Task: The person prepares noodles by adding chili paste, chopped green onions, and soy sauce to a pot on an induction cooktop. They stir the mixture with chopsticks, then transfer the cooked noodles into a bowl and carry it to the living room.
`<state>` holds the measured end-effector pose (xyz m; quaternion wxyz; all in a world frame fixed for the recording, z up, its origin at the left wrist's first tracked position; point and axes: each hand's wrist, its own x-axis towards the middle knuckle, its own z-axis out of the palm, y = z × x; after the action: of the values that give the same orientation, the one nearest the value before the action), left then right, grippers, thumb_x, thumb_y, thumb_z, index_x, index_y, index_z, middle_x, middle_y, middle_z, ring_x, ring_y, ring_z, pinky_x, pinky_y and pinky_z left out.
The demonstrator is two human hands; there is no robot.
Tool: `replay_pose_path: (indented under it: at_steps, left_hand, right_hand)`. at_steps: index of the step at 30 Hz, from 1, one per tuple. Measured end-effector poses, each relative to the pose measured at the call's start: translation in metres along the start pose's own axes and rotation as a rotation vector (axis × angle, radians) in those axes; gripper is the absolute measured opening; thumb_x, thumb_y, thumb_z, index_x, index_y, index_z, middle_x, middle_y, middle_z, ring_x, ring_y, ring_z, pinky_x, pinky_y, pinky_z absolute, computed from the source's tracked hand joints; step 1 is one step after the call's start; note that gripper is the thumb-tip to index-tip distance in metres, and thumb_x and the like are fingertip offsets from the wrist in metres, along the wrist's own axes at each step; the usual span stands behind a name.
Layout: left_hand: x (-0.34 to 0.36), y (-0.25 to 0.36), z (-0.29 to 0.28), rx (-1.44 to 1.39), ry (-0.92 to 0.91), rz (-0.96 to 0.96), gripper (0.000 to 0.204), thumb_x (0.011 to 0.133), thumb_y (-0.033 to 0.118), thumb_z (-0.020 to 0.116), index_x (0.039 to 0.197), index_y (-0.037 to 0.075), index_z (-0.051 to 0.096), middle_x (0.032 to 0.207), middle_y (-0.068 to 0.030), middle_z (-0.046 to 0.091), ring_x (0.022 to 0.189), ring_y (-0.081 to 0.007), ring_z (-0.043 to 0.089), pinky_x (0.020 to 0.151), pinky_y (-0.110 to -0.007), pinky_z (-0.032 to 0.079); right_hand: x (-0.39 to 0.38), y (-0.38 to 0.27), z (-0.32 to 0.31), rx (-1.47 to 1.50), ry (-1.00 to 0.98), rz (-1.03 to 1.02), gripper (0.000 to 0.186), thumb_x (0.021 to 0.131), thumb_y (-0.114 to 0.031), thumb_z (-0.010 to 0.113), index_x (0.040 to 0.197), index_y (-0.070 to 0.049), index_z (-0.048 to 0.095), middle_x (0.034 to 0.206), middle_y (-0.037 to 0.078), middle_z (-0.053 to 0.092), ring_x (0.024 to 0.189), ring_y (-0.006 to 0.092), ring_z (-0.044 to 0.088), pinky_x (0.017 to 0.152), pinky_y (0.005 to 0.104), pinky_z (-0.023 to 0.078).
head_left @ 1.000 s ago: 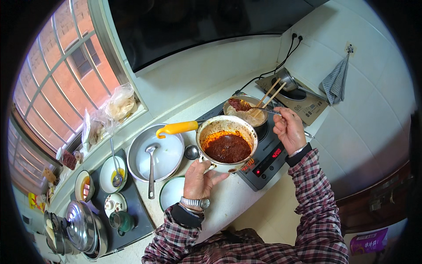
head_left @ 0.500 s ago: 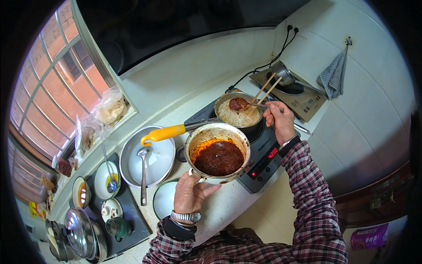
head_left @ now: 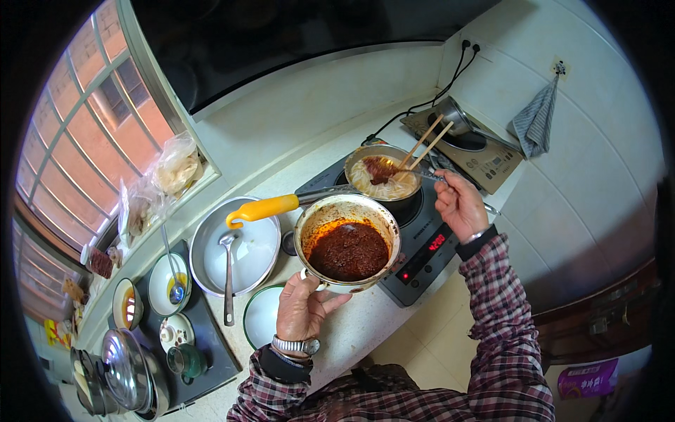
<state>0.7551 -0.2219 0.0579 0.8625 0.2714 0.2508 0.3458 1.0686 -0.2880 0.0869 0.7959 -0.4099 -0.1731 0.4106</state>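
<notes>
My left hand (head_left: 304,309), with a watch on the wrist, grips the handle of a white enamel pot (head_left: 380,211) containing dark red chili paste (head_left: 349,252). Farther back, a pan (head_left: 420,190) of pale noodles (head_left: 385,191) in liquid sits on the lit induction cooker (head_left: 432,267). A yellow handle (head_left: 264,209) reaches left from it. My right hand (head_left: 460,205) pinches a metal spoon (head_left: 427,174), whose bowl is over or in the noodles, where a clump of red paste (head_left: 380,171) lies. Wooden chopsticks (head_left: 431,143) lean in the same pan.
At left stand a wide metal basin (head_left: 200,264) with a ladle (head_left: 228,281) in it, a green-rimmed plate (head_left: 261,316), bowls (head_left: 160,276), a green cup (head_left: 185,360) and a lidded pot (head_left: 126,369). A second cooker (head_left: 485,163) with a saucepan (head_left: 453,116) is at back right.
The red paste has gone from the spoon onto the noodles. My right hand has turned and moved slightly right and down. The enamel pot stays nearly in place.
</notes>
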Motion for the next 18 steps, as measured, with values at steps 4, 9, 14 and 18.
replay_pose_path:
  at_steps: [4, 9, 14, 18]
  left_hand:
    - [-0.012, 0.005, -0.007, 0.017, -0.044, -0.013, 0.015, 0.09, 0.004, 0.046, 0.101, -0.002, 0.052, 0.103, -0.0144, 0.063, 0.09, -0.0288, 0.066, 0.077, -0.046, 0.059]
    - [-0.058, 0.019, -0.037, -0.062, -0.029, 0.007, 0.027, 0.091, 0.003, 0.043, 0.117, -0.003, 0.048, 0.113, -0.0169, 0.06, 0.102, -0.0291, 0.061, 0.084, -0.054, 0.054]
    - [-0.152, 0.049, -0.089, -0.054, 0.021, 0.166, 0.037, 0.09, 0.008, 0.047, 0.125, -0.004, 0.042, 0.12, -0.0199, 0.056, 0.106, -0.0292, 0.06, 0.088, -0.047, 0.054]
    - [-0.232, 0.062, -0.122, -0.019, 0.308, 0.496, 0.045, 0.091, 0.023, 0.056, 0.128, 0.002, 0.043, 0.126, -0.0162, 0.051, 0.11, -0.0264, 0.056, 0.093, -0.042, 0.05]
  right_hand:
    - [-0.058, -0.008, 0.043, -0.372, -0.153, 0.057, 0.019, 0.095, -0.016, 0.045, 0.103, 0.0, 0.052, 0.065, 0.005, 0.057, 0.041, 0.0068, 0.043, 0.038, 0.0201, 0.032]
    - [-0.106, -0.001, 0.078, -0.782, -0.619, 0.218, 0.042, 0.092, -0.031, 0.055, 0.119, -0.001, 0.048, 0.062, 0.005, 0.058, 0.043, 0.0046, 0.046, 0.038, 0.0164, 0.032]
    - [-0.111, 0.016, 0.098, -0.695, -0.724, 0.154, 0.03, 0.09, -0.018, 0.055, 0.11, 0.003, 0.055, 0.058, 0.001, 0.055, 0.041, 0.0041, 0.043, 0.037, 0.0169, 0.029]
    - [-0.115, 0.057, 0.133, -0.949, -0.849, 0.2, 0.021, 0.084, 0.0, 0.055, 0.104, 0.001, 0.06, 0.069, 0.002, 0.057, 0.059, 0.0055, 0.05, 0.051, 0.0213, 0.039]
